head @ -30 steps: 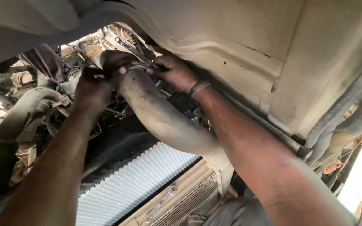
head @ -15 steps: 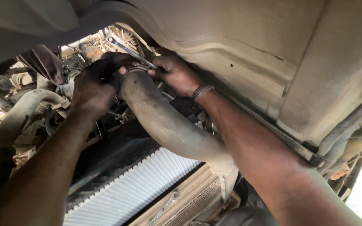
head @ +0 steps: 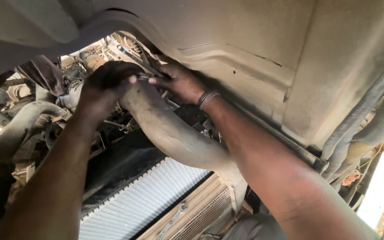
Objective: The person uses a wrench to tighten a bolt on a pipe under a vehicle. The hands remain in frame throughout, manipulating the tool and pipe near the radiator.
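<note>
Both hands work up under a vehicle, at about eleven o'clock in the view, where a thick dusty hose (head: 170, 131) curves from the upper end near the engine parts down toward five o'clock, ending beside a finned radiator (head: 143, 198). The left hand (head: 105, 84) wraps over the top end of the hose, fingers curled around it and pressed together. The right hand (head: 181, 82), with a band at the wrist, sits just beside it at one o'clock from the hose end, its fingers pinching something small and metallic at the joint, perhaps a clamp; what exactly it is cannot be told. The hose looks like heavy rubber: stiff enough to keep its bend, yet likely to give under a squeeze, and its grimy coat may make it slippery. The best hold seems to be close to its upper end, where the hands already are. A wide dirty panel (head: 263, 53) fills the view above, and a wrench (head: 172, 221) lies by the radiator's lower edge.
</note>
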